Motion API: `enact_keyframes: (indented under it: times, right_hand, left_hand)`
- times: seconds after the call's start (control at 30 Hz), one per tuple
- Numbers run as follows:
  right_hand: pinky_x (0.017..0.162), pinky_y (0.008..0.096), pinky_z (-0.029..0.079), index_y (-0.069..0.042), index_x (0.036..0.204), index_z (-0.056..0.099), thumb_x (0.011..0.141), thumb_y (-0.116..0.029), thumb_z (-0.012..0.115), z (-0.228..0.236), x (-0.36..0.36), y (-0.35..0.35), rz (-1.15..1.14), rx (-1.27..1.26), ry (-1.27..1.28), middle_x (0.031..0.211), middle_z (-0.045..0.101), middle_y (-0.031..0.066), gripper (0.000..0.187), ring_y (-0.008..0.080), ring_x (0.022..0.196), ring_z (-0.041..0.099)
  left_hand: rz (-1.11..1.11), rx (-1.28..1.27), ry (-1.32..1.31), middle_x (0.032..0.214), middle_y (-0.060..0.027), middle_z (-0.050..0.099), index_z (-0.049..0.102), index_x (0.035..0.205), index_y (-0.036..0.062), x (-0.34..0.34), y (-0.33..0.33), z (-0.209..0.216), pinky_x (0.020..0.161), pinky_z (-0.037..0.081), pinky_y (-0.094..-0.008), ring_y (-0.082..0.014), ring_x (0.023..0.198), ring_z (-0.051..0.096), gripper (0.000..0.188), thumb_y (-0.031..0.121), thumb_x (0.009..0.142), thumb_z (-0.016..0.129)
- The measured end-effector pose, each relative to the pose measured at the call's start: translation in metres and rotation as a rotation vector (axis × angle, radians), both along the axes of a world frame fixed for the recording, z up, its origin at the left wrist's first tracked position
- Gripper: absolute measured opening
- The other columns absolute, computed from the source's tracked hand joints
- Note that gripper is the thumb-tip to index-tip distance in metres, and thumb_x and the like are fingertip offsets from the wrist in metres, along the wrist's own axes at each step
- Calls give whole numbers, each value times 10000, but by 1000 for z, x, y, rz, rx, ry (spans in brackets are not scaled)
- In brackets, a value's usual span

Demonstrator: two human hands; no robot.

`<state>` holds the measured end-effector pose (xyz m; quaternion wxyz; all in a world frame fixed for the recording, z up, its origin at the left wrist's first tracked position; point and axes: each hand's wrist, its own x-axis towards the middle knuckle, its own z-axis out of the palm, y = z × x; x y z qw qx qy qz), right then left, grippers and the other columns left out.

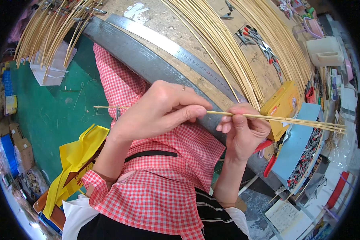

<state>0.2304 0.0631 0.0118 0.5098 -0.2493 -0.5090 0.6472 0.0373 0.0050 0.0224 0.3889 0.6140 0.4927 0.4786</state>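
Note:
A thin bundle of bamboo strips (288, 119) runs sideways across my lap, its right ends fanning slightly apart. My left hand (160, 109) is closed over it, thumb and fingers pressed together. A short way to the right, my right hand (246, 130) pinches the same strips between thumb and fingers. Past my left wrist the strips come out again, and a small metal clip (118, 113) sits on that end. My left palm hides the part between. Beneath both hands lies a red-and-white checked apron (148, 200).
A steel ruler (168, 46) lies along the wooden bench's metal edge (136, 56). Rows of long bamboo strips (212, 36) and several clips (248, 36) cover the bench. At right stand a yellow box (282, 104) and a blue box (298, 140) of clips. Yellow cloth (78, 154) hangs at left.

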Motion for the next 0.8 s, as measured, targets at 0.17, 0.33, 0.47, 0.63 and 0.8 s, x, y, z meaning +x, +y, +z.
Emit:
enact_keyframes:
  times: [0.17, 0.33, 0.47, 0.63, 0.8]
  right_hand:
    - [499, 243, 516, 92, 877, 666, 782, 106, 621, 3, -3, 4, 102, 99, -46, 767, 649, 186, 106, 177, 564, 620]
    - [573, 245, 510, 71, 938, 672, 770, 115, 616, 23, 0, 31, 259, 206, -248, 796, 657, 149, 182, 165, 651, 620]
    - [639, 245, 494, 23, 990, 676, 799, 28, 617, 40, 3, 74, 151, 112, -668, 822, 659, 81, 200, 131, 726, 599]
    - [718, 365, 505, 11, 955, 666, 805, -20, 584, 30, -13, 151, -95, 972, -1249, 934, 647, 131, 175, 291, 807, 634]
    - [760, 385, 475, 40, 903, 623, 813, 6, 565, -10, -24, 199, -57, 1211, -1312, 974, 611, 166, 112, 371, 850, 591]
  left_hand:
    - [-98, -90, -203, 660, -70, 619, 705, 863, -11, 1, -1, -6, 503, 417, -248, -106, 555, 547, 139, 100, 863, 622]
    - [-30, -113, -207, 640, -72, 614, 706, 803, -16, -5, 0, -3, 499, 394, -250, -115, 562, 546, 156, 119, 848, 641]
    - [73, -56, -167, 619, -64, 598, 702, 799, -22, -16, 0, -8, 501, 369, -260, -112, 578, 526, 161, 122, 845, 647]
    - [161, -131, -148, 609, -49, 574, 697, 797, -32, -19, 0, -5, 504, 345, -266, -104, 561, 461, 170, 118, 853, 641]
    - [150, -68, -93, 601, -46, 568, 698, 795, -23, -18, 0, -7, 512, 353, -263, -100, 565, 471, 179, 132, 858, 635]
